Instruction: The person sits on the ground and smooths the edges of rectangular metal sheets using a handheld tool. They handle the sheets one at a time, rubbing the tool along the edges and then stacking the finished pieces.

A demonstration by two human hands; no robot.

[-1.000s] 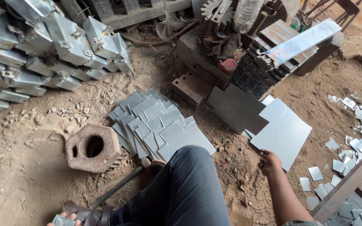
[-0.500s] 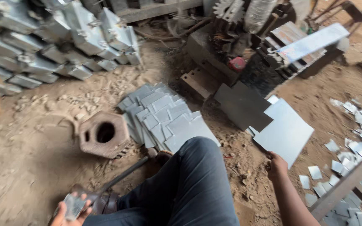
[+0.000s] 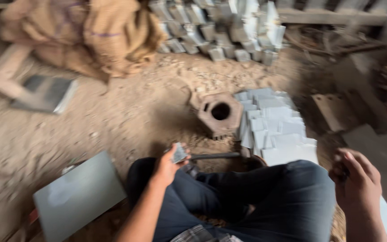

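Two hands flank the raised knee [image 3: 287, 192]: the left hand [image 3: 169, 163], extended forward, pinches a small metal piece [image 3: 179, 153]; the right hand [image 3: 354, 181] hovers loosely curled, grip contents indiscernible.

The picture is blurred. Low in the middle, the left hand [image 3: 169, 163] grips a small grey metal piece [image 3: 179, 153]. At lower right the right hand [image 3: 354, 181] is loosely curled above the knee. A rusty hexagonal block [image 3: 220, 113] sits in the center, touching flat metal plates [image 3: 274, 125] to its right. A burlap sack [image 3: 95, 31] lies at upper left.
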